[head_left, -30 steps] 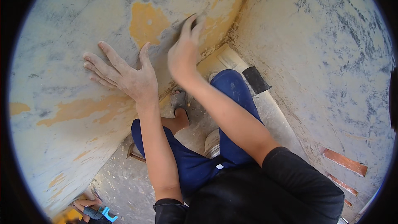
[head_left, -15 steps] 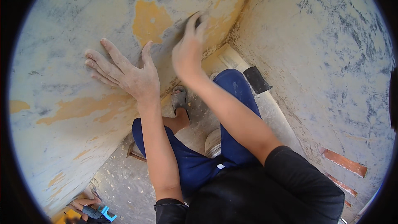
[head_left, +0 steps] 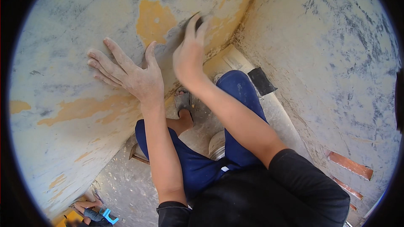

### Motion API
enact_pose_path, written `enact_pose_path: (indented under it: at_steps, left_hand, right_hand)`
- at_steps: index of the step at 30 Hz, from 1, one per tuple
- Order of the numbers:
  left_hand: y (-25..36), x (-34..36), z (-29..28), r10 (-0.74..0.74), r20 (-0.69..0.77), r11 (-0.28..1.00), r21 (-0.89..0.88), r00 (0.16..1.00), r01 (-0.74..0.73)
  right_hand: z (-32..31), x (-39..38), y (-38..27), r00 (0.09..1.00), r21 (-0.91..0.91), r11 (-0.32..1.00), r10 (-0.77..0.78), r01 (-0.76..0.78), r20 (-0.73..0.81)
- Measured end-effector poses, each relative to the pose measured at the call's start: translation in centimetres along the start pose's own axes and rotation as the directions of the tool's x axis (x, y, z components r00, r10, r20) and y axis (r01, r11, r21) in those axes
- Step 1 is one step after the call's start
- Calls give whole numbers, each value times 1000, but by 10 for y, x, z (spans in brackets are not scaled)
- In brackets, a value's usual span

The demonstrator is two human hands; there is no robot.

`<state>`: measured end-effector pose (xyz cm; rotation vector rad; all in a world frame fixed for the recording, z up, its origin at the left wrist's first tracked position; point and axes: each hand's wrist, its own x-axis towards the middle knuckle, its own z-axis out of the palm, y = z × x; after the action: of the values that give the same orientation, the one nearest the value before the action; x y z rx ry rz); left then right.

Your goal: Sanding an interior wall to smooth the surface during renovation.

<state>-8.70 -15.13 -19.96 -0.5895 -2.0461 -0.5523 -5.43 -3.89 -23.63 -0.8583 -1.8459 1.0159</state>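
Observation:
My left hand (head_left: 132,71), dusted pale, lies with spread fingers against the patchy plastered wall (head_left: 67,38), below an irregular ochre patch (head_left: 155,17). To its right, my right hand (head_left: 189,56) has its fingers curved around a small dark object (head_left: 198,23), pressed to the wall; the object is mostly hidden and the hand is slightly blurred. Beneath my arms are my knees (head_left: 235,92) in blue trousers and a sandaled foot (head_left: 182,101) near the foot of the wall.
A second scuffed wall (head_left: 336,50) meets this one at my right, with exposed reddish strips (head_left: 349,164) low down. A black sheet (head_left: 261,80) lies at its base. A bucket (head_left: 216,145) is beneath me. At lower left sit another person (head_left: 90,212) and a light-blue plastic item (head_left: 108,215).
My left hand has shifted slightly up and right along the wall. My right hand, still gripping the dark object, has moved a little within the same area.

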Motion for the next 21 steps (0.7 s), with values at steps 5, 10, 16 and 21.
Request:
enact_pose_path:
  at_steps: [5, 10, 16, 21]
  left_hand:
    - [1, 2, 0, 3, -10, 1000, 10, 1000, -3]
    - [-2, 0, -2, -3, -10, 1000, 29, 1000, 4]
    - [1, -3, -1, -17, 0, 999, 33, 1000, 17]
    - [4, -1, -1, -19, 0, 1000, 19, 1000, 19]
  right_hand:
    - [-6, 24, 3, 998, 114, 992, 55, -54, -4]
    - [-6, -10, 3, 973, -124, 980, -130, 155, 189]
    - [-2, -7, 3, 996, -47, 995, -81, 83, 39]
    - [-2, 2, 3, 998, -13, 998, -63, 63, 25]
